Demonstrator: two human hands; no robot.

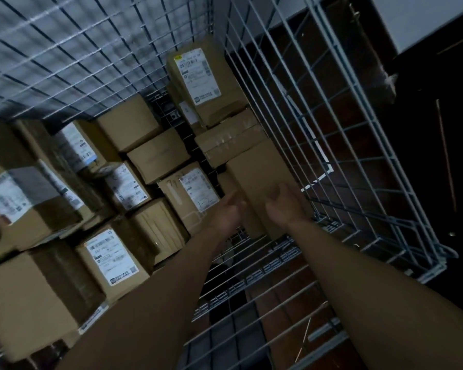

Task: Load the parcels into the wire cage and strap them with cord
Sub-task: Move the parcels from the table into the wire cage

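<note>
I look down into a wire cage [340, 145] holding several brown cardboard parcels. A plain long parcel [257, 172] stands against the cage's right mesh wall, low in the cage. My left hand [226, 212] lies flat against its left side with straight fingers. My right hand [284, 206] rests on its near top face, fingers slightly bent over it. Beyond it sit a taped parcel [230, 140] and a tall labelled parcel [201, 78]. No cord is in view.
Stacked parcels with white shipping labels [110, 260] fill the cage's left half. Bare wire floor [254, 284] shows under my forearms. The back mesh wall [72, 49] rises at the top left. Dark floor and a dark furniture shape lie outside the right wall.
</note>
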